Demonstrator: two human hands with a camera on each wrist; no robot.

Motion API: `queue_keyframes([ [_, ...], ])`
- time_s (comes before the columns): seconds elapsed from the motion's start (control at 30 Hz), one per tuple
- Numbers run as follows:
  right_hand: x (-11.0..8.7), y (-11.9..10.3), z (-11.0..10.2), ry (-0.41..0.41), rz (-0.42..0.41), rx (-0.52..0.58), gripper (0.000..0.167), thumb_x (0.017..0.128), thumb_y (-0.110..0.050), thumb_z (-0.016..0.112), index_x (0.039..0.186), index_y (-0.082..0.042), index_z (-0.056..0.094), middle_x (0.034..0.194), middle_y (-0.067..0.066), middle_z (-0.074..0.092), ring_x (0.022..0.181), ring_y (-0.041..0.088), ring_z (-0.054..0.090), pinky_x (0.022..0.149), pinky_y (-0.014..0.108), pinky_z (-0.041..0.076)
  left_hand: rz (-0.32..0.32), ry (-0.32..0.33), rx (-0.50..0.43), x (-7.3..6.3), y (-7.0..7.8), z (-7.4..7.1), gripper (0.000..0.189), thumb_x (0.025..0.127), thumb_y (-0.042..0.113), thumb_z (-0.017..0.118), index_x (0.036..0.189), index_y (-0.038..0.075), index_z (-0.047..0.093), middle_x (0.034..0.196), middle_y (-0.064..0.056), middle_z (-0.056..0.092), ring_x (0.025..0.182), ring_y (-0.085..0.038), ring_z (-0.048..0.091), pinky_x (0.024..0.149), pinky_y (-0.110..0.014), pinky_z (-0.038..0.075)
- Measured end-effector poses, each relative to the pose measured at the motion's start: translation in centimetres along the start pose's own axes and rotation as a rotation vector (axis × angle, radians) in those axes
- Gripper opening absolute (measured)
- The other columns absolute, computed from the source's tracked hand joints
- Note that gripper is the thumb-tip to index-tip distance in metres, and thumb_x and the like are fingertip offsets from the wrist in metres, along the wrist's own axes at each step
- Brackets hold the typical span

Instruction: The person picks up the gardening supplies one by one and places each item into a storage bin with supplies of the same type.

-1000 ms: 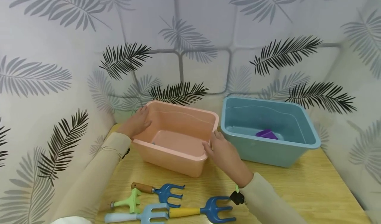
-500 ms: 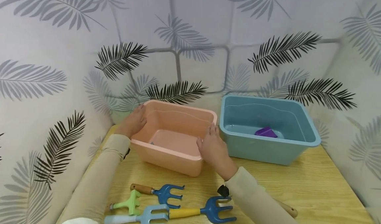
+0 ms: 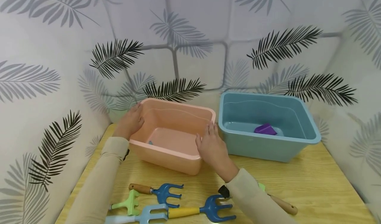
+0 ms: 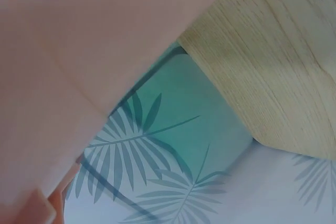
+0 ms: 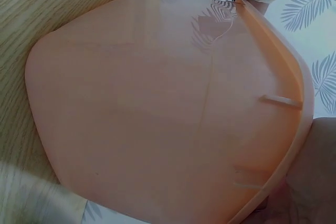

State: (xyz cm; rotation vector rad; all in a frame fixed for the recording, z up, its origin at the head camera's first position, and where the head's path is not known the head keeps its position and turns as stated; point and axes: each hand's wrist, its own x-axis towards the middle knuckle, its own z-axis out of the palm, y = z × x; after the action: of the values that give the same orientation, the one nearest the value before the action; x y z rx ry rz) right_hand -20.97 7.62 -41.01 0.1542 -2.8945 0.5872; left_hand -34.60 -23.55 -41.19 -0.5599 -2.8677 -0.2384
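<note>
Left hand (image 3: 129,121) and right hand (image 3: 215,149), we're gripping a pink bin (image 3: 165,160) beside a blue bin (image 3: 256,148), sleeve (image 3: 253,194) part-hiding a tool (image 3: 284,204).

No lettering, label, brand, number or sign can be read, whether on the peach tub (image 3: 166,159), the blue tub (image 3: 265,148), the purple piece (image 3: 265,129) inside it or the hand tools (image 3: 212,209) on the tabletop (image 3: 315,184). The backdrop (image 3: 205,15) carries printed leaves (black and grey fronds), no characters.
</note>
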Motion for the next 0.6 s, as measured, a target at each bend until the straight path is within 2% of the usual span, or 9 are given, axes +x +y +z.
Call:
queue_keyframes([
  [0.17,0.1,0.2,0.3,0.016,-0.027,0.025,0.058,0.098,-0.032,0.038,0.139,0.008,0.034,0.147,0.022,0.026,0.135,0.033,0.024,0.085,0.05,0.047,-0.038,0.002,-0.024,-0.7,0.1,-0.3,0.056,0.091,0.013,0.047,0.141,-0.007,0.03,0.144,-0.026,0.029,0.128,-0.04,0.035,0.103,-0.05,0.03],
  [0.3,0.1,0.4,0.5,0.048,-0.054,0.039,0.056,0.097,-0.031,0.039,0.136,0.009,0.038,0.145,0.024,0.029,0.132,0.034,0.03,0.083,0.05,0.048,-0.067,0.021,-0.046,-1.4,0.2,-0.7,0.055,0.091,0.014,0.045,0.14,-0.005,0.032,0.143,-0.024,0.032,0.124,-0.041,0.039,0.1,-0.051,0.033],
  [0.43,0.2,0.4,0.4,0.046,-0.067,0.046,0.057,0.097,-0.032,0.039,0.136,0.009,0.038,0.145,0.024,0.029,0.13,0.035,0.034,0.082,0.049,0.049,-0.091,0.042,-0.056,-2.0,0.2,-0.8,0.052,0.092,0.013,0.044,0.139,-0.005,0.035,0.143,-0.024,0.034,0.12,-0.042,0.043,0.097,-0.052,0.036],
  [0.5,0.2,0.3,0.3,0.044,-0.074,0.041,0.057,0.097,-0.032,0.039,0.137,0.009,0.038,0.145,0.023,0.03,0.127,0.035,0.038,0.082,0.048,0.049,-0.101,0.055,-0.063,-2.3,0.2,-0.9,0.05,0.092,0.013,0.044,0.139,-0.005,0.036,0.142,-0.024,0.035,0.118,-0.042,0.045,0.095,-0.053,0.037],
  [0.6,0.2,0.2,0.3,0.042,-0.085,0.027,0.057,0.097,-0.032,0.039,0.137,0.009,0.038,0.144,0.023,0.031,0.113,0.037,0.052,0.076,0.046,0.052,-0.105,0.083,-0.076,-3.0,0.2,-1.0,0.049,0.092,0.011,0.045,0.137,-0.006,0.038,0.14,-0.025,0.037,0.116,-0.043,0.047,0.093,-0.053,0.039],
])
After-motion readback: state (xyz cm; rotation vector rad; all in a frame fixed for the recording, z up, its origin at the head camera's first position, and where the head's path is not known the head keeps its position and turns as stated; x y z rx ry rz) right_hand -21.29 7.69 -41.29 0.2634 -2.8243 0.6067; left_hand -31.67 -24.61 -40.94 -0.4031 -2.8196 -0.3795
